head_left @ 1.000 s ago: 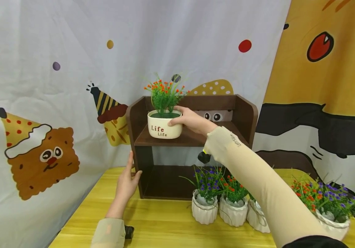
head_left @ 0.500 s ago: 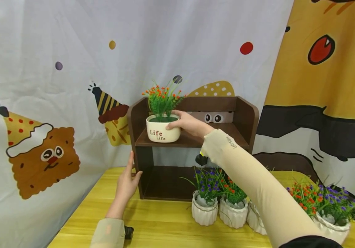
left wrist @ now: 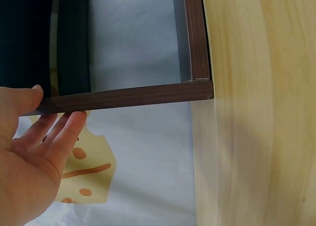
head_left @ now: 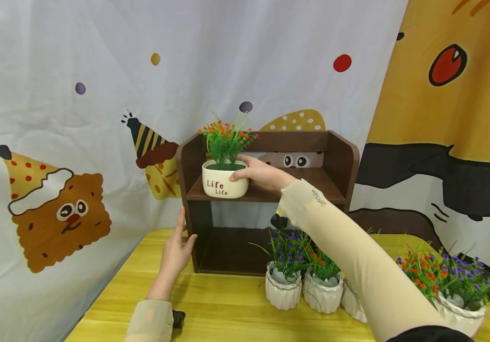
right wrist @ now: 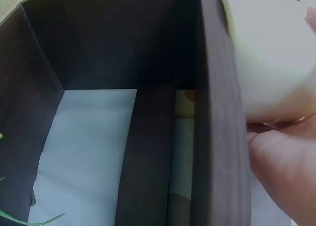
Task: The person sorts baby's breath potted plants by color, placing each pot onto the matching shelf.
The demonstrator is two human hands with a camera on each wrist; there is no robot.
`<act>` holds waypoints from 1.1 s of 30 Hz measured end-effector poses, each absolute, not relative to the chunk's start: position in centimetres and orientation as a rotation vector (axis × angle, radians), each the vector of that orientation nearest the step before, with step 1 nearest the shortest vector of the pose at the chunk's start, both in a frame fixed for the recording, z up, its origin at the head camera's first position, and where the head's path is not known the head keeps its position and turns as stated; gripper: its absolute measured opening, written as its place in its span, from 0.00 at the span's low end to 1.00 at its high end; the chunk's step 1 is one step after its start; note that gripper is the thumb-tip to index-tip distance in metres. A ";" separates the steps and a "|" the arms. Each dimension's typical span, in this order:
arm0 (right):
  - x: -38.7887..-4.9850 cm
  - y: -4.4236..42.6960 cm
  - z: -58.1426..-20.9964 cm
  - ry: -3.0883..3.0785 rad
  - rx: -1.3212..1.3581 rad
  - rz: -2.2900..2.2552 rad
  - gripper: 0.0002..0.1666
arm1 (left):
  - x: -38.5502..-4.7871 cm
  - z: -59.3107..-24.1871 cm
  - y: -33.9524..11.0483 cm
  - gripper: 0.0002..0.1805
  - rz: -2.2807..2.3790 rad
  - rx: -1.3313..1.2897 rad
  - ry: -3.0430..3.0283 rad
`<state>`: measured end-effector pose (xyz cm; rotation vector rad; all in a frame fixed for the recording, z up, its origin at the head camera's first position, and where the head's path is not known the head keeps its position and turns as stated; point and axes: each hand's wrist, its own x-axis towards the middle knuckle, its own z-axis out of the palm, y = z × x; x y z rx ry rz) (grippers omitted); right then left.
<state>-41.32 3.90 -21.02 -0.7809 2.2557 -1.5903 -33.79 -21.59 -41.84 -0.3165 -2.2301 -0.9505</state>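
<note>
My right hand (head_left: 264, 175) grips the right side of a cream oval pot (head_left: 226, 189) marked "Life", thumb in front; its fingers behind are partly hidden. The pot, with orange flowers (head_left: 225, 137), is upright at the left front of the upper board of a dark brown shelf (head_left: 266, 194). In the right wrist view the pot (right wrist: 271, 58) lies close against the board's edge (right wrist: 226, 117). My left hand (head_left: 174, 251) holds the shelf's left side panel. The left wrist view shows the thumb and fingertips of the hand (left wrist: 32, 159) on opposite faces of that panel (left wrist: 133, 96).
Right of the shelf's lower opening, white fluted pots (head_left: 283, 290) with purple and orange flowers stand on the yellow wooden table (head_left: 223, 308). More flowers in a white pot (head_left: 463, 313) stand at the far right. A patterned curtain (head_left: 99, 57) hangs behind.
The cream pot has come down slightly with my right hand, onto the upper board. My left hand has stayed on the side panel.
</note>
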 end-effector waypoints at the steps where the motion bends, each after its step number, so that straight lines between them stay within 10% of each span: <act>1: -41.3 3.9 -21.0 2.253 -0.782 -1.591 0.58 | -33.8 -41.8 -21.6 0.52 -0.954 -0.317 -2.230; 33: -41.5 1.7 -22.0 2.387 -0.701 -1.795 0.48 | -33.8 -41.7 -21.6 0.52 -0.949 -0.296 -2.246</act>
